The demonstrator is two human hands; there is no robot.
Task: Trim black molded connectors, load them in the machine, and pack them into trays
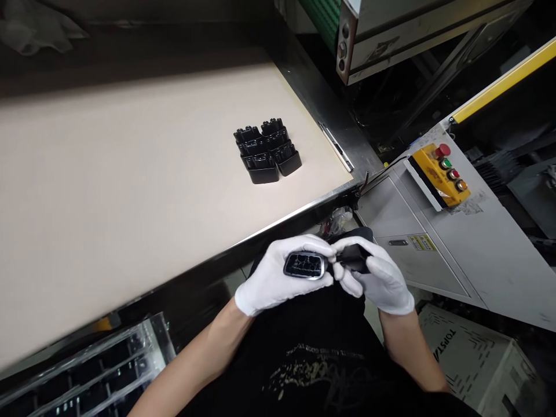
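Note:
My left hand (278, 275), in a white glove, is closed around a black plastic shell (304, 264) with a shiny rim and a ribbed or compartmented inside facing up. Close beside it, my gloved right hand (380, 272) grips a dark black piece (354, 258), whose shape is partly hidden by the fingers. The fingertips of both hands meet between the two pieces; whether the pieces touch I cannot tell. Beyond the hands, several glossy black plastic parts (264, 152) with small posts stand in two close rows on the pale work surface (152, 174).
At right, a yellow button box (441, 176) sits on a grey cabinet (423, 231). A conveyor with a green belt (324, 20) is at the top. Lower left is a clear plastic tray (91, 376); lower right, a carton (469, 359). A metal edge (278, 223) borders the work surface.

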